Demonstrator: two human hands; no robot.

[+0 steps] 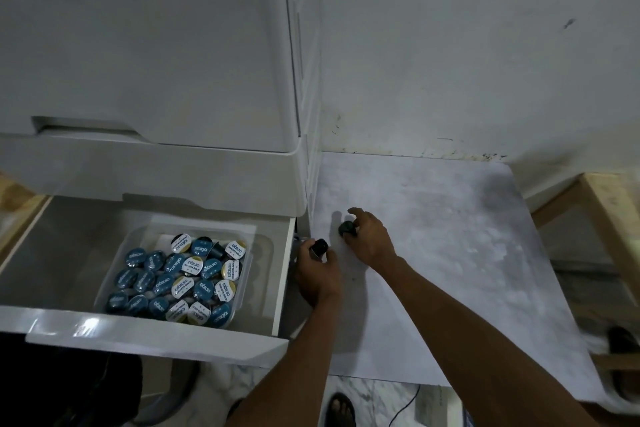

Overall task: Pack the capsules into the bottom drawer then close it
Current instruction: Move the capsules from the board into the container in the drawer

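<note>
Left hand (317, 276) grips one black capsule (320, 246), right hand (371, 241) one grey capsule (346, 228), beside one open drawer (156, 334).

Home corner: coffee capsules (180, 281), plastic drawer unit (149, 62), scuffed wall (467, 45)

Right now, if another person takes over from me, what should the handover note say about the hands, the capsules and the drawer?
The left hand grips a dark capsule beside the right wall of the open bottom drawer.
The right hand has its fingers curled round a second capsule, low over the grey table.
Done: many packed capsules lie in the clear container inside the drawer.
Left: put both held capsules in, then push the drawer closed.
</note>
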